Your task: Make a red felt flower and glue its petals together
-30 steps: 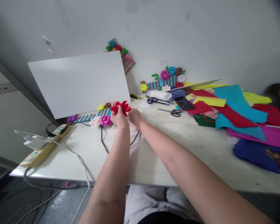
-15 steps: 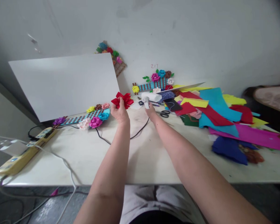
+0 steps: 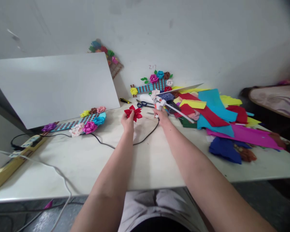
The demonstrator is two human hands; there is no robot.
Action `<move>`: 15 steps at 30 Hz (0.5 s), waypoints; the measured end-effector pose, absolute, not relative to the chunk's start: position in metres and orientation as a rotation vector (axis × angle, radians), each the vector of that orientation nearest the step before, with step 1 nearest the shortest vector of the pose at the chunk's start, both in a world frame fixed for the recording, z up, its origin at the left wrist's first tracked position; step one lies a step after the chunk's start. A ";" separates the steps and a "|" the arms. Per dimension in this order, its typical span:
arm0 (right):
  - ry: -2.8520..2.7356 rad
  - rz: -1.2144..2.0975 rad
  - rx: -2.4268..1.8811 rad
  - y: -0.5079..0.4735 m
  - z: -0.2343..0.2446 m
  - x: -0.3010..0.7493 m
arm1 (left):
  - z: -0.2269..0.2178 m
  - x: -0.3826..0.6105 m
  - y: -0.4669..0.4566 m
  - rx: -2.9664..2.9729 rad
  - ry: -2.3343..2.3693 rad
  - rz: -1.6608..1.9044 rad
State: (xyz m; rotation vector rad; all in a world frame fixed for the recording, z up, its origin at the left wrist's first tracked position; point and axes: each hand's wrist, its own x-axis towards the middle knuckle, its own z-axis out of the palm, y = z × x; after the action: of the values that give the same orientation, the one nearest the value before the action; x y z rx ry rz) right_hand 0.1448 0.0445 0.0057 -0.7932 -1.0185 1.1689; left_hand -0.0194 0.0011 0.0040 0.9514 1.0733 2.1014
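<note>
Your left hand [image 3: 127, 120] pinched the finished red paper flower [image 3: 133, 112] above the bench [image 3: 91, 161]. Your right hand [image 3: 162, 115] squeezed the glue gun [image 3: 160, 104] beside it. Gluing looked not yet done.

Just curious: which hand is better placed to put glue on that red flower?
Probably the right hand: it already grips the glue gun, close beside the red flower, which the left hand pinches.

Both bare forearms reach forward side by side, the left hand [image 3: 127, 120] raised with fingers pinched together, the right hand [image 3: 162, 115] curled closed in a grip.
</note>
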 end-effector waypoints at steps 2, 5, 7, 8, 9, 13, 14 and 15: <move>-0.981 1.222 -0.730 0.041 0.010 0.148 | -0.003 -0.021 0.001 1.006 1.084 2.069; -1.076 1.318 -0.636 0.034 0.017 0.153 | -0.009 -0.024 0.000 1.092 1.085 2.001; -1.142 1.382 -0.599 0.029 0.021 0.157 | -0.012 -0.026 -0.001 1.113 1.067 1.964; -1.160 1.414 -0.587 0.026 0.023 0.159 | -0.013 -0.027 -0.001 1.112 1.057 1.951; -1.177 1.444 -0.586 0.024 0.026 0.162 | -0.013 -0.028 -0.001 1.112 1.048 1.939; -1.291 1.468 -0.652 0.019 0.033 0.170 | -0.015 -0.030 -0.001 1.121 1.021 1.917; -1.319 1.458 -0.666 0.018 0.035 0.171 | -0.015 -0.031 -0.001 1.121 1.020 1.914; -1.344 1.449 -0.676 0.017 0.036 0.171 | -0.015 -0.032 -0.001 1.118 1.021 1.911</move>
State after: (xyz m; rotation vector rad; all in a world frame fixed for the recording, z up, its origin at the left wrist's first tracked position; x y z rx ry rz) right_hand 0.1712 0.0167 0.0365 -0.6760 -1.3442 1.4489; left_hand -0.0317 -0.0010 -0.0149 1.1182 1.0206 1.9106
